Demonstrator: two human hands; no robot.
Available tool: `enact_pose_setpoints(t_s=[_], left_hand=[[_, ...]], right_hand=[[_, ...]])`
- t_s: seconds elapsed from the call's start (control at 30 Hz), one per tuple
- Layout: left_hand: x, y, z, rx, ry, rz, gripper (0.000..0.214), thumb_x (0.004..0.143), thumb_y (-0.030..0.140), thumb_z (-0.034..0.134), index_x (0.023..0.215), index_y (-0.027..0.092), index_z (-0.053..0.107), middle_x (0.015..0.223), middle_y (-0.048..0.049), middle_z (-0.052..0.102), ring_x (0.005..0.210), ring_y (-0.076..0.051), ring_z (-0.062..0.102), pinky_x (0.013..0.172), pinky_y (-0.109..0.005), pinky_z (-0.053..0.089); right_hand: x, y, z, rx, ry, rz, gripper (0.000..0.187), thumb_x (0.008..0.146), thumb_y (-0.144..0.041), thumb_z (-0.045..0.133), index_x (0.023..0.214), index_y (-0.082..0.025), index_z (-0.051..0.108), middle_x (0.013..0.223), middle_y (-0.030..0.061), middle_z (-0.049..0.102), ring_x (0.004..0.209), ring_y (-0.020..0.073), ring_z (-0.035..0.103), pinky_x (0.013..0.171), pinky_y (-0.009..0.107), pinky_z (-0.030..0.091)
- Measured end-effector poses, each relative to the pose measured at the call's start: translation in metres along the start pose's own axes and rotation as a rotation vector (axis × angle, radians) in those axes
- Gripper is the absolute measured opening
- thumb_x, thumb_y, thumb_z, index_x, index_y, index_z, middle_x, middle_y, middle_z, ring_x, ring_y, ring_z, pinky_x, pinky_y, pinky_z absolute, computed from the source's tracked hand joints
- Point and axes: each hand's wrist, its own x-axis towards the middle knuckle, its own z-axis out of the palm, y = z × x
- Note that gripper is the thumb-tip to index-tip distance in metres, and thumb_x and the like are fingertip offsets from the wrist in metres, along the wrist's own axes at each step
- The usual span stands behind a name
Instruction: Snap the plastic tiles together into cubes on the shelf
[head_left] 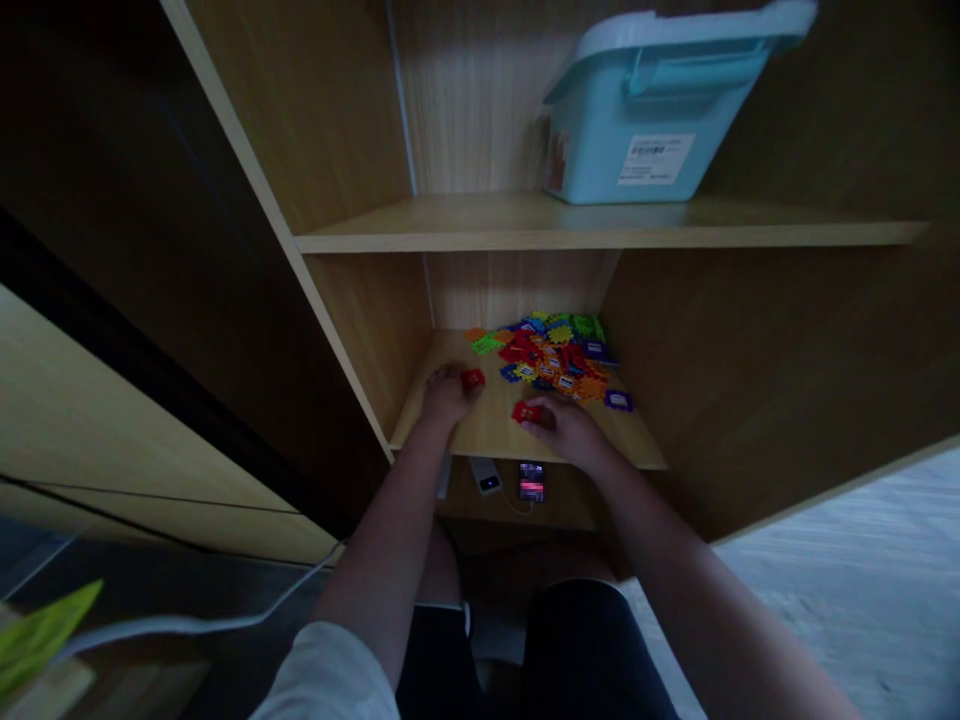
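Observation:
My left hand (448,396) is closed on a red plastic puzzle piece (472,379) above the left part of the lower shelf board (491,432). Between the fingers of my right hand (568,430) is another red piece (526,412), with pale markings on its face. Just beyond both hands lies a heap of colourful interlocking plastic pieces (555,350) in red, orange, yellow, green, blue and purple. A purple piece (618,401) lies at the heap's right edge, close to my right hand. The two red pieces are apart from each other.
A light blue lidded box (630,120) stands on the upper shelf (480,215). Below the lower board lie a lit phone (532,482) and a white device with a small display (486,476), near a thin cable. Wooden side panels bound the cabinet. A white cable (187,626) runs at lower left.

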Motion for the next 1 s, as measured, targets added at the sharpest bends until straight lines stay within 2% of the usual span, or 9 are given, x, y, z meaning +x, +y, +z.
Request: enact_pose_setpoints(t_s=[0.1, 0.17, 0.3, 0.37, 0.5, 0.63, 0.7, 0.8, 1.0], left_hand=[[0.008, -0.007, 0.006, -0.043, 0.0, 0.093, 0.054, 0.098, 0.054, 0.065, 0.137, 0.017, 0.066, 0.153, -0.0157, 0.06, 0.14, -0.034, 0.054, 0.118, -0.045, 0.041], [0.007, -0.01, 0.009, -0.117, 0.011, 0.209, 0.047, 0.096, 0.052, 0.068, 0.13, 0.021, 0.071, 0.146, -0.0112, 0.066, 0.136, -0.03, 0.057, 0.118, -0.042, 0.042], [0.002, -0.016, 0.011, -0.354, -0.056, 0.518, 0.041, 0.086, 0.054, 0.081, 0.116, 0.026, 0.079, 0.125, -0.0065, 0.076, 0.12, -0.026, 0.067, 0.11, -0.039, 0.05], [0.0, -0.016, 0.011, -0.438, -0.085, 0.588, 0.042, 0.081, 0.055, 0.085, 0.112, 0.027, 0.08, 0.12, -0.0059, 0.077, 0.116, -0.027, 0.069, 0.107, -0.041, 0.051], [-0.001, -0.012, 0.008, -0.5, -0.1, 0.586, 0.05, 0.071, 0.054, 0.093, 0.112, 0.027, 0.08, 0.12, -0.0064, 0.077, 0.118, -0.029, 0.068, 0.109, -0.044, 0.051], [-0.005, -0.014, 0.007, -0.54, -0.082, 0.491, 0.065, 0.062, 0.052, 0.099, 0.117, 0.025, 0.078, 0.124, -0.0082, 0.075, 0.118, -0.032, 0.068, 0.109, -0.047, 0.052], [-0.009, -0.019, 0.007, -0.578, -0.083, 0.453, 0.061, 0.064, 0.05, 0.098, 0.116, 0.024, 0.079, 0.121, -0.0084, 0.075, 0.115, -0.031, 0.069, 0.106, -0.046, 0.053], [-0.013, -0.026, 0.005, -0.632, -0.112, 0.439, 0.042, 0.073, 0.045, 0.094, 0.107, 0.023, 0.081, 0.115, -0.0079, 0.076, 0.11, -0.028, 0.07, 0.103, -0.043, 0.054], [-0.014, -0.023, 0.002, -0.669, -0.135, 0.499, 0.029, 0.078, 0.041, 0.091, 0.099, 0.023, 0.083, 0.111, -0.008, 0.077, 0.108, -0.025, 0.07, 0.102, -0.041, 0.054]], right_hand=[[0.004, 0.002, -0.001, 0.075, -0.014, -0.016, 0.019, 0.095, -0.039, 0.072, 0.11, -0.027, 0.072, 0.114, 0.0077, 0.077, 0.104, 0.0247, 0.072, 0.097, 0.042, 0.056], [0.007, 0.004, -0.002, 0.121, -0.015, -0.02, 0.019, 0.093, -0.038, 0.075, 0.108, -0.027, 0.073, 0.111, 0.0066, 0.077, 0.102, 0.0239, 0.072, 0.094, 0.04, 0.056], [0.016, 0.003, -0.002, 0.273, 0.002, 0.03, 0.027, 0.089, -0.038, 0.078, 0.112, -0.025, 0.071, 0.101, 0.0033, 0.076, 0.087, 0.0205, 0.07, 0.081, 0.035, 0.056], [0.023, 0.0, 0.001, 0.337, 0.07, 0.08, 0.034, 0.088, -0.041, 0.078, 0.116, -0.024, 0.069, 0.096, 0.0021, 0.075, 0.078, 0.0186, 0.067, 0.074, 0.032, 0.054], [0.035, -0.01, 0.009, 0.355, 0.127, 0.098, 0.041, 0.085, -0.037, 0.079, 0.121, -0.023, 0.065, 0.094, 0.0016, 0.073, 0.07, 0.0168, 0.062, 0.068, 0.031, 0.052], [0.038, -0.014, 0.015, 0.289, 0.065, -0.019, 0.042, 0.084, -0.029, 0.081, 0.123, -0.024, 0.065, 0.114, 0.0061, 0.075, 0.087, 0.02, 0.068, 0.082, 0.035, 0.056], [0.038, -0.014, 0.017, 0.279, 0.029, -0.047, 0.045, 0.085, -0.026, 0.081, 0.127, -0.025, 0.064, 0.122, 0.0073, 0.075, 0.099, 0.0219, 0.071, 0.091, 0.038, 0.057], [0.036, -0.011, 0.017, 0.265, -0.006, -0.064, 0.046, 0.089, -0.025, 0.08, 0.132, -0.026, 0.063, 0.127, 0.008, 0.075, 0.108, 0.0232, 0.071, 0.098, 0.041, 0.056], [0.036, -0.013, 0.016, 0.265, -0.054, -0.069, 0.045, 0.091, -0.027, 0.079, 0.133, -0.026, 0.062, 0.13, 0.0079, 0.074, 0.109, 0.0229, 0.072, 0.098, 0.041, 0.057]])
